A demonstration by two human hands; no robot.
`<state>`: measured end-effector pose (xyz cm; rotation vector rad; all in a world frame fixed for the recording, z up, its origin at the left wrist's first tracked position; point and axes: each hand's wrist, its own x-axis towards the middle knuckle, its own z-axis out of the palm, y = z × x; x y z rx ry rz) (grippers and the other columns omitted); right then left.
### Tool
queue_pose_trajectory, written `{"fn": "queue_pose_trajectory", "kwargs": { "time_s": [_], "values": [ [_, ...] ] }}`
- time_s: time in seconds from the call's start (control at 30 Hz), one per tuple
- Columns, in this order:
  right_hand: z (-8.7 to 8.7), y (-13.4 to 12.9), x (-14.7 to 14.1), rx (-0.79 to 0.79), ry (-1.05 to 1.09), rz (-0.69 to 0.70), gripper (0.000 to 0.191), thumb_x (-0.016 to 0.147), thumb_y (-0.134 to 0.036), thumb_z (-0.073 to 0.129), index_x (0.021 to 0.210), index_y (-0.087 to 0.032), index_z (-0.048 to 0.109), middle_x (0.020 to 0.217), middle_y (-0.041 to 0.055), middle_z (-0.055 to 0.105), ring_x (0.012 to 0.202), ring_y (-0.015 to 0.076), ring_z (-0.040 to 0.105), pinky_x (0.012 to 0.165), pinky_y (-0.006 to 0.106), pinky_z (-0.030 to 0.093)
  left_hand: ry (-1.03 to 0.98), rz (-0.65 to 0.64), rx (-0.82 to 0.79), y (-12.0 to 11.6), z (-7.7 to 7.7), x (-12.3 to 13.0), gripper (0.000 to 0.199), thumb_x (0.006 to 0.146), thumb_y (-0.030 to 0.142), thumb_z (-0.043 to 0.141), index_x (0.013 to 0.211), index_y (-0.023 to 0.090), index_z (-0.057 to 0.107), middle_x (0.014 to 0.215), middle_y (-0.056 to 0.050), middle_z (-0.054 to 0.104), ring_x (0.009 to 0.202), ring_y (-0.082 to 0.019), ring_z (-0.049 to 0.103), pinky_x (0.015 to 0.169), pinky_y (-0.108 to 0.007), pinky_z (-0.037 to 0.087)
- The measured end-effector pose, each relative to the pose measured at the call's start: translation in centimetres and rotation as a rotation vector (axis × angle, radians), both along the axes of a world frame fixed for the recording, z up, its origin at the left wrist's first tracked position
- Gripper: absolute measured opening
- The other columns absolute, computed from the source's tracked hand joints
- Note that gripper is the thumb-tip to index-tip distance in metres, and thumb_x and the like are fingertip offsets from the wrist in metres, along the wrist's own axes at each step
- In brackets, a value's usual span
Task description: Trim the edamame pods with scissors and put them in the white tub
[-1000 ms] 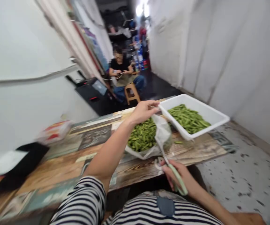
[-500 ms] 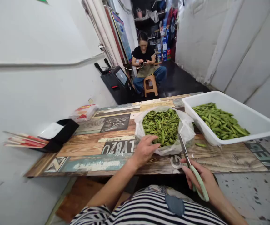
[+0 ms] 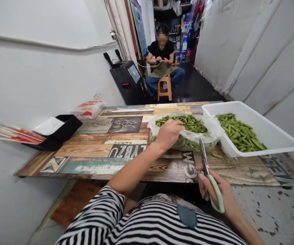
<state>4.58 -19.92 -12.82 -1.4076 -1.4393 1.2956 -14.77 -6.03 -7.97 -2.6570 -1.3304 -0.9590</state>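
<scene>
A translucent plastic bag (image 3: 204, 144) full of green soybean pods (image 3: 194, 123) rests on the wood-patterned table. My left hand (image 3: 169, 135) is closed at the bag's near rim, its curled fingers over the pods; the fingertips are partly hidden. My right hand (image 3: 222, 190) holds scissors (image 3: 214, 189) with pale green handles, their blades pointing up toward the bag. Those blades look closed together. One loose pod (image 3: 216, 155) lies on the table between the bag and a white tub. Inside that white tub (image 3: 272, 127), on the right, is a heap of similar pods (image 3: 241, 134).
At the table's left end is a black box (image 3: 69, 131) with chopsticks (image 3: 18, 134) sticking out. Behind it lies a red-and-white plastic packet (image 3: 88, 109). Beyond the table a person (image 3: 163, 56) sits beside a black machine (image 3: 129, 80); a tan stool (image 3: 164, 87) stands there.
My left hand has moved up and forward over the bag. The bag's near side now stands higher, hiding some pods. The scissors stay in my right hand, and the view has shifted slightly.
</scene>
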Motion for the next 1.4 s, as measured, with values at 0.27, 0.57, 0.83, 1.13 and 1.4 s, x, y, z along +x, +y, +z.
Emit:
{"fn": "queue_pose_trajectory", "kwargs": {
  "time_s": [0.27, 0.57, 0.83, 1.13, 1.4],
  "values": [
    [0.3, -0.9, 1.0, 0.005, -0.007, -0.070, 0.047, 0.085, -0.050, 0.050, 0.116, -0.014, 0.051, 0.049, -0.0044, 0.050, 0.044, 0.0129, 0.048, 0.047, 0.025, 0.041, 0.120, -0.031, -0.019, -5.8, -3.7, -1.4, 0.030, 0.090, 0.021, 0.038, 0.093, 0.018, 0.068, 0.105, -0.010, 0.060, 0.090, -0.019, 0.053, 0.080, -0.033, 0.044],
    [0.6, -0.2, -0.1, -0.024, -0.011, 0.079, 0.047, 0.085, -0.048, 0.051, 0.117, -0.014, 0.052, 0.048, -0.0052, 0.049, 0.043, 0.0115, 0.046, 0.046, 0.024, 0.040, 0.439, -0.032, -0.059, -9.0, -6.8, -1.0, 0.040, 0.091, 0.022, 0.036, 0.129, 0.019, 0.047, 0.146, -0.011, 0.032, 0.104, -0.021, 0.049, 0.087, -0.035, 0.043],
    [1.1, 1.3, -1.2, -0.078, 0.046, 0.057, 0.049, 0.079, -0.053, 0.057, 0.110, -0.015, 0.056, 0.051, -0.0061, 0.047, 0.039, 0.0096, 0.046, 0.039, 0.022, 0.039, 0.404, -0.173, -0.210, -10.5, -5.2, -3.2, 0.048, 0.088, 0.017, 0.038, 0.136, 0.015, 0.039, 0.148, -0.014, 0.030, 0.109, -0.022, 0.050, 0.089, -0.035, 0.044],
    [2.3, 1.4, -2.5, -0.049, 0.070, 0.102, 0.046, 0.082, -0.054, 0.052, 0.107, -0.016, 0.055, 0.050, -0.0066, 0.047, 0.038, 0.0097, 0.047, 0.040, 0.022, 0.040, 0.218, 0.392, -0.380, -0.4, 0.0, 0.5, 0.040, 0.082, 0.044, 0.053, 0.083, 0.007, 0.068, 0.084, -0.020, 0.066, 0.088, -0.029, 0.063, 0.077, -0.038, 0.047],
    [2.8, 2.5, -2.9, -0.239, 0.295, 0.079, 0.051, 0.079, -0.063, 0.049, 0.104, -0.018, 0.050, 0.059, -0.0045, 0.051, 0.043, 0.0122, 0.052, 0.043, 0.026, 0.047, -0.269, 0.074, -0.732, 0.9, -0.1, -1.2, 0.016, 0.077, 0.028, 0.059, 0.075, 0.013, 0.065, 0.067, -0.005, 0.065, 0.056, -0.013, 0.058, 0.055, -0.023, 0.043]
  ]
}}
